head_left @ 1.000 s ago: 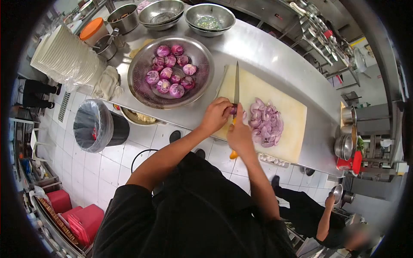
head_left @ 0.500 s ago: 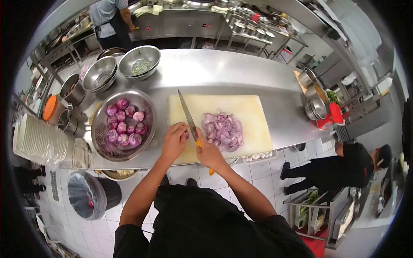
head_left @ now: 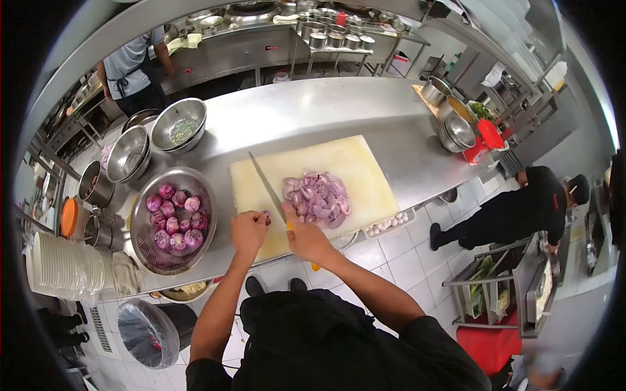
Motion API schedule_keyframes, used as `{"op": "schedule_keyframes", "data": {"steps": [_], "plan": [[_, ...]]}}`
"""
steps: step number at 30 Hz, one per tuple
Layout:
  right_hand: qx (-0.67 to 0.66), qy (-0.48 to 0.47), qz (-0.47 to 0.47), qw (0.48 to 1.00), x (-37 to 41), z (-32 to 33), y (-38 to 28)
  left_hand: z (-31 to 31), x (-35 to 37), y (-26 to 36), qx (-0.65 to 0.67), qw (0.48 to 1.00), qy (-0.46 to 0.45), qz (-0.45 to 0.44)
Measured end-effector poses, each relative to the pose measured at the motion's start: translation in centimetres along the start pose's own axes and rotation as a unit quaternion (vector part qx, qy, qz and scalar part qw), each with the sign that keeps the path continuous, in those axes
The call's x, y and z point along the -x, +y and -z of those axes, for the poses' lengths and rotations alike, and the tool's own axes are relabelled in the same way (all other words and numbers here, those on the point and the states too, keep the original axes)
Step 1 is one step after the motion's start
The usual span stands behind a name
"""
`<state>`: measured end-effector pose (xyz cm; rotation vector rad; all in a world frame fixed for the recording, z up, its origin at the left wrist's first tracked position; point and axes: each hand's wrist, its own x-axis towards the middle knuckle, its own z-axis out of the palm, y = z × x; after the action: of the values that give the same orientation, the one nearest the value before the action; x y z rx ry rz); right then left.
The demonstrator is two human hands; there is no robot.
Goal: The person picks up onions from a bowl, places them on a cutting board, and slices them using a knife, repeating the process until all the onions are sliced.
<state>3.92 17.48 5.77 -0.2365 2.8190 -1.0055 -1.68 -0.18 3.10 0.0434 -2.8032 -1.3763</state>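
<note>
My right hand (head_left: 306,240) is closed round the yellow handle of a long knife (head_left: 263,177). The blade points to the far left over the pale cutting board (head_left: 365,171). Right of the blade lies a loose heap of sliced red onion (head_left: 319,201). My left hand (head_left: 248,233) is over the board's near left edge, its fingers pinched on a small purple-brown onion piece (head_left: 267,216). To the left, a perforated steel colander (head_left: 147,253) holds several peeled whole red onions (head_left: 172,225).
Steel bowls (head_left: 134,174) and pots stand at the back left, stacked white containers (head_left: 62,264) at the left end. A lined bin (head_left: 147,335) stands below. More pots (head_left: 435,91) and a red container (head_left: 478,153) are at the right end. Two people stand nearby.
My view has turned and shifted. My left hand has drawn away from the blade, with the onion piece at its fingertips. The knife stays in my right hand.
</note>
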Motion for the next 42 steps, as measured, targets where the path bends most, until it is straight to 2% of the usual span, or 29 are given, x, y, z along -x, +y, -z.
{"op": "schedule_keyframes", "data": {"steps": [1, 5, 8, 14, 22, 23, 28, 37, 42], "plan": [[-0.019, 0.009, 0.031, 0.999, 0.2, -0.5, 0.0, -0.3, 0.2, 0.5, 0.0, 1.0, 0.006, 0.019], [-0.015, -0.01, 0.01, 1.0, 0.6, -1.0, -1.1, -1.9, 0.5, -0.1, 0.06, 0.996, 0.019, 0.068], [-0.007, -0.02, 0.004, 1.0, 0.3, -0.8, -1.2, -0.8, 1.0, 1.5, 0.09, 0.991, 0.005, 0.094], [0.018, -0.061, -0.017, 0.998, 0.4, 0.8, -2.6, -1.6, 1.2, 0.5, 0.171, 0.981, 0.03, 0.087], [0.012, -0.101, -0.042, 0.994, 0.4, 1.2, -2.8, -1.9, 1.3, 0.7, 0.168, 0.984, 0.034, 0.046], [0.008, -0.081, -0.018, 0.997, 0.4, 0.6, -1.9, -1.7, 1.4, 0.2, 0.153, 0.987, 0.034, 0.042], [0.024, -0.097, -0.03, 0.994, 0.4, 1.6, -3.0, -2.5, 1.5, -0.2, 0.265, 0.958, 0.046, 0.095], [0.006, -0.107, -0.05, 0.993, -0.9, 0.2, -2.5, -2.7, 1.6, -0.5, 0.276, 0.956, 0.057, 0.086], [0.044, -0.108, -0.036, 0.992, -0.4, 2.7, -3.4, -2.1, 1.6, 0.1, 0.256, 0.963, 0.049, 0.067]]}}
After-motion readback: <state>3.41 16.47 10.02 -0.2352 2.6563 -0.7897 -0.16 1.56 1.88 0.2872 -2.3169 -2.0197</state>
